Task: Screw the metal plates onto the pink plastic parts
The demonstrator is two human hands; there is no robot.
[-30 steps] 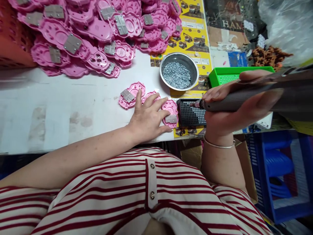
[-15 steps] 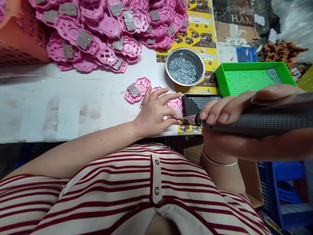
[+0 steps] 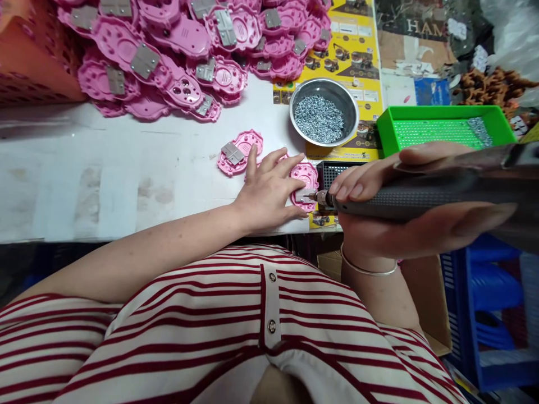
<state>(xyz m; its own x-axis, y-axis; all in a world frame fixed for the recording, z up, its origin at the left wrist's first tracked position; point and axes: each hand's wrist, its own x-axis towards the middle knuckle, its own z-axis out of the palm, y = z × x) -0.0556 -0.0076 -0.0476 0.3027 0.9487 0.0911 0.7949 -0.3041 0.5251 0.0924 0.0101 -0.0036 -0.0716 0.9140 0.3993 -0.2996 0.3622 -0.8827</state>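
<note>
My right hand (image 3: 379,196) is wrapped round a dark electric screwdriver (image 3: 404,193), which lies nearly level and points left. Its tip meets the metal plate of a pink plastic shell (image 3: 305,175) near the table's front edge. My left hand (image 3: 269,191) rests with fingers spread, thumb and index finger at the left side of that shell. Under its other fingers another pink part is mostly covered. A further pink shell with a grey metal plate (image 3: 237,152) lies to the left, just beyond the fingertips.
A steel bowl of screws (image 3: 295,126) stands behind my hands. Right of it are a black basket (image 3: 326,168), partly covered by my right hand, and a green tray (image 3: 387,132). Pink shells (image 3: 177,42) are piled behind, beside an orange basket (image 3: 37,62).
My left thumb and index finger have parted from their pinch by the screwdriver tip. The screwdriver and my right hand have shifted left, its tip now over the metal plate.
</note>
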